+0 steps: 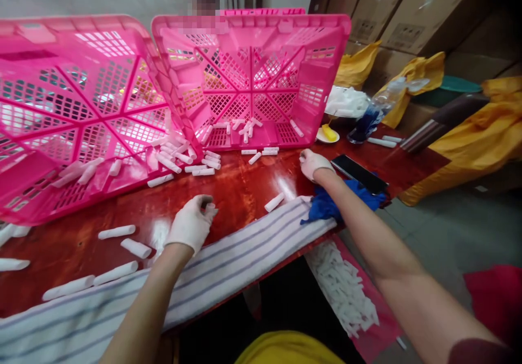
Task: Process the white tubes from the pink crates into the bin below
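Both my hands wear white gloves. My left hand (191, 223) rests on the red wooden table (240, 190), fingers curled around a small white tube (210, 207). My right hand (313, 163) reaches forward near the right pink crate (255, 75), fingers bent against the tabletop; whether it holds anything is hidden. Several white tubes (204, 162) lie scattered on the table and inside the two tilted pink crates (77, 113). One tube (274, 202) lies between my hands beside a striped cloth (228, 260).
A black phone (359, 172) and a blue cloth (326, 206) lie by my right forearm. A small dish with a yellow piece (328, 133), plastic bags, yellow sacks and cardboard boxes stand at the right. Below the table edge, a pink tray holds several white tubes (346, 293).
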A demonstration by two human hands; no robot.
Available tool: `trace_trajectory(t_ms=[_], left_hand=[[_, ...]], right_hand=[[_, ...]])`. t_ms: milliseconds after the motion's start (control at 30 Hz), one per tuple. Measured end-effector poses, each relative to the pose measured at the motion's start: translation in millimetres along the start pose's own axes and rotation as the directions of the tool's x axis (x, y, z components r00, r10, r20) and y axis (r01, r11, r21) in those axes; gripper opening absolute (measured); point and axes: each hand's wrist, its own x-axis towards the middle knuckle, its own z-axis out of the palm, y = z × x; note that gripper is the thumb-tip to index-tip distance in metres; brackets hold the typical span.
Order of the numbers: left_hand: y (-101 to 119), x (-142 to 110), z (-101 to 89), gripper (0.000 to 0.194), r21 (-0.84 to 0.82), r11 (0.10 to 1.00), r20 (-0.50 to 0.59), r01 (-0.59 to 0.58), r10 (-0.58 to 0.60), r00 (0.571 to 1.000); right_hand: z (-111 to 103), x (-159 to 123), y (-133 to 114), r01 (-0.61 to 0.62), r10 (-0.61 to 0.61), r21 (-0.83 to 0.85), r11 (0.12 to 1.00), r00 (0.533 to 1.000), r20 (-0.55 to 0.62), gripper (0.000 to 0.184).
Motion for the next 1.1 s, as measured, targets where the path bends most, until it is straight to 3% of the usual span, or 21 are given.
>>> trace_trajectory(t_ms=[67,100,133,167,233,267,333,400,467,600,667,733,867,1000,1100], left_hand=[[4,-7,2.8,0.041,-0.409,0.912,-0.01,0.034,-0.042,0.999],[7,-11,4.4,0.043,-0.575,0.816,0.022,0.056,-0.052,0.998],[12,-16,6.1,0.044,-0.698,0.711,0.06,0.088,-0.064,0.996],[17,-22,8.1,0.045,-0.781,0.612,0.097,0.127,-0.083,0.992],[31,-35,13.5,0.048,-0.873,0.449,0.153,0.192,-0.12,0.981],[39,-42,16.9,0.049,-0.897,0.392,0.169,0.204,-0.121,0.978],[52,-56,24.7,0.045,-0.909,0.368,0.176,0.194,-0.082,0.981],[60,-66,32.6,0.038,-0.901,0.404,0.161,0.159,-0.027,0.987],[64,-71,38.6,0.032,-0.912,0.384,0.146,0.14,-0.014,0.989],[64,-65,42.0,0.034,-0.975,0.144,0.158,0.172,-0.107,0.982],[64,-63,42.1,0.038,-0.977,0.092,0.179,0.192,-0.132,0.975],[66,-66,43.1,0.043,-0.966,0.12,0.215,0.229,-0.12,0.969],[68,-79,47.0,0.046,-0.918,0.322,0.221,0.232,-0.071,0.973],[66,-83,46.8,0.035,-0.931,0.277,0.262,0.236,0.059,0.963],[65,-81,43.3,0.031,-0.929,0.288,0.279,0.231,0.138,0.95]], right_hand=[[8,-43,-15,0.083,-0.097,0.208,0.974,0.994,0.056,0.024],[11,-67,-23,0.094,-0.149,0.485,0.869,0.986,0.076,0.026],[13,-90,-32,0.067,-0.241,0.731,0.679,0.961,0.135,0.032],[17,-111,-41,0.013,-0.299,0.858,0.513,0.94,0.164,0.036],[25,-143,-57,-0.06,-0.319,0.959,0.277,0.936,0.151,0.038],[30,-154,-64,-0.073,-0.3,0.974,0.214,0.944,0.137,0.039],[38,-164,-73,-0.071,-0.245,0.988,0.134,0.964,0.103,0.039],[39,-165,-76,-0.07,-0.204,0.993,0.092,0.975,0.087,0.038],[31,-164,-75,-0.017,-0.15,0.998,0.063,0.988,0.027,0.035],[8,-168,-72,0.178,-0.092,0.98,0.088,0.981,-0.17,0.032],[5,-170,-74,0.193,-0.116,0.973,0.125,0.977,-0.179,0.033],[7,-172,-76,0.175,-0.131,0.976,0.131,0.979,-0.158,0.033],[16,-178,-79,0.152,-0.152,0.981,0.117,0.979,-0.134,0.029],[22,-186,-78,0.174,-0.166,0.978,0.111,0.974,-0.155,0.03],[20,-182,-72,-0.01,-0.225,0.999,0.048,0.974,0.02,0.033]])
